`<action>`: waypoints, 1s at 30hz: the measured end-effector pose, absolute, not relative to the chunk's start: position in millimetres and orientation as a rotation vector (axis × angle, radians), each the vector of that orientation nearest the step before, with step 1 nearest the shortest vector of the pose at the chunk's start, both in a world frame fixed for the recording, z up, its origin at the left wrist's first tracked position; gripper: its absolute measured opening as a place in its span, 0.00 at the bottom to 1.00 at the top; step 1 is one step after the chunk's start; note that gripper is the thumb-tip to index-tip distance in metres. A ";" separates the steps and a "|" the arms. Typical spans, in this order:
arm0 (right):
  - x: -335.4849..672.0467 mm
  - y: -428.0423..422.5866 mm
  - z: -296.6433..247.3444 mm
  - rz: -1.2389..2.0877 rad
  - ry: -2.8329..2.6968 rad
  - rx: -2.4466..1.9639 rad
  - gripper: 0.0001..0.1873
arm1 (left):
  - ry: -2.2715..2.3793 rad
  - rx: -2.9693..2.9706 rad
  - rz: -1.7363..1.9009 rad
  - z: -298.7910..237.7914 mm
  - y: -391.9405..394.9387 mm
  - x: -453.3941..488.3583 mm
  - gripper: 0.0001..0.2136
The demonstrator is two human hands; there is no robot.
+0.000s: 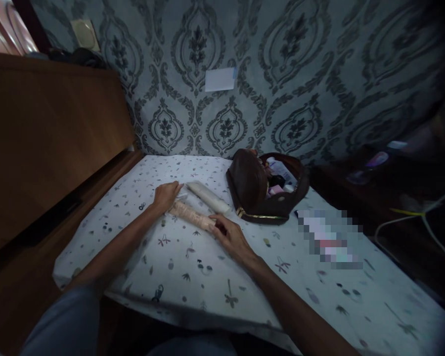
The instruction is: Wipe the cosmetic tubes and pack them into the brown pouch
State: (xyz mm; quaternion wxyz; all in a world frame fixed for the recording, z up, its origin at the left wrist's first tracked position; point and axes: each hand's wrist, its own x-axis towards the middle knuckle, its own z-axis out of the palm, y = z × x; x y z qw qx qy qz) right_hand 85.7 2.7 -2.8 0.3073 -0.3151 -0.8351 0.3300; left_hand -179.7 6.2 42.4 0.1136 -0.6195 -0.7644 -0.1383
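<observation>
1. Nearest: grey sleeve (65, 319), left arm.
2. Right hand (232, 238): thumb and fingers pinching the right end of a beige tube (193, 216), over the sheet (193, 296).
3. Left hand (165, 196): curled at its left end; grip unclear.
4. Beyond: white tube (209, 198), then bag (250, 183), unzipped.

Between the 2 forearms (282, 291), the patterned sheet (207, 291) gives open room before the beige tube (191, 216). Only a narrow gap parts the pale tube (209, 198) from the brown bag (248, 183); the wall (241, 116) blocks the back, the wooden panel (55, 123) the left.
</observation>
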 end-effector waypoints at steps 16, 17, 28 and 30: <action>82.6 10.7 -13.2 0.759 -2.242 -0.786 0.12 | -1.635 -2.315 -0.528 6.9 -18.9 -88.2 0.15; 82.8 10.7 -12.6 0.767 -2.247 -0.792 0.13 | -1.632 -2.310 -0.504 6.2 -19.8 -94.7 0.15; 86.9 6.3 -2.4 0.814 -2.244 -0.764 0.20 | -2.123 -2.167 -0.466 15.5 2.4 -170.4 0.17; 87.6 5.8 -1.9 0.818 -2.244 -0.742 0.20 | -2.187 -2.134 -0.448 16.7 9.8 -178.2 0.20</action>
